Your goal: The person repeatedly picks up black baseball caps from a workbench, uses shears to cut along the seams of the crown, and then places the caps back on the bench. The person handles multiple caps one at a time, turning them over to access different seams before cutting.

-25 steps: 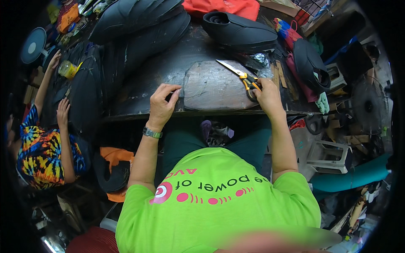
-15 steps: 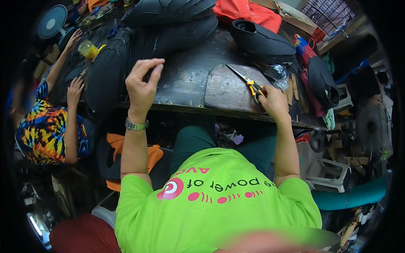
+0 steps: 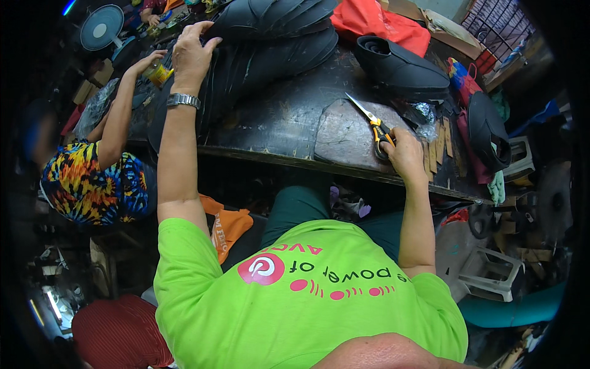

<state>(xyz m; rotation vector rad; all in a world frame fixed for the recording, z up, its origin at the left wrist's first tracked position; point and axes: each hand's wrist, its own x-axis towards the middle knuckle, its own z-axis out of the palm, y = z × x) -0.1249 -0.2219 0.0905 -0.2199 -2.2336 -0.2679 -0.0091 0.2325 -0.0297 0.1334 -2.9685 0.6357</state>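
Observation:
My right hand (image 3: 404, 152) is closed round the yellow-and-black handles of a pair of scissors (image 3: 380, 130). The scissor blades lie nearly together and point away to the left, over a worn brown board (image 3: 344, 136) at the table's front edge. Up at the far left, my left hand (image 3: 190, 56) reaches to the edge of a stack of thin black sheet pieces (image 3: 264, 61). Its thumb and fingers are apart and nothing shows between them; whether the fingertips touch the stack I cannot tell.
A rolled bundle of black pieces (image 3: 399, 69) lies beyond the board, near a red bag (image 3: 381, 27). Wooden strips (image 3: 437, 144) lie right of my right hand. At the left, a co-worker in a multicoloured shirt (image 3: 95, 184) reaches toward a yellow-labelled jar (image 3: 158, 75).
My left hand has risen from over the table's front to the black stack at the far left, its pinched fingers spreading. My right hand keeps the scissors on the board. The co-worker's arm shifted.

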